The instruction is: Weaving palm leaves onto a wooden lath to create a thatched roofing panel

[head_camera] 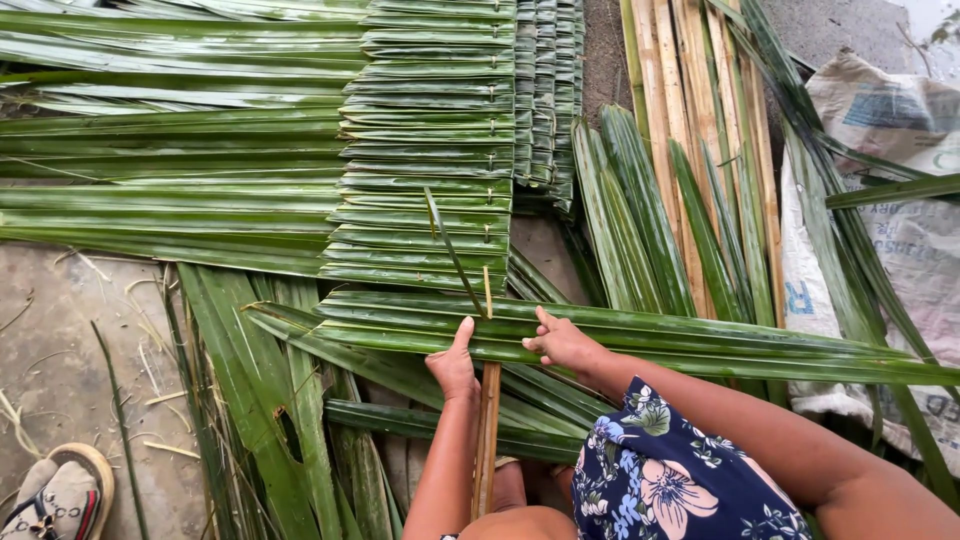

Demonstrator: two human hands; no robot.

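Note:
My left hand (455, 365) presses on a long green palm leaf (700, 340) folded across a thin bamboo rod (487, 440) that runs toward me. My right hand (562, 342) holds the same leaf just right of the rod, fingers pinching its upper edge. A thin green sliver (452, 250) sticks up from the fold between my hands. Beyond them lies a panel of folded leaves (425, 150) stacked in rows along the rod, stitched with small pins.
Loose green leaves (260, 400) lie under my arms and to the left. Pale split stalks (700, 100) and more leaves (640, 210) sit at upper right. White woven sacks (890, 120) lie right. A sandal (60, 495) rests at lower left on concrete.

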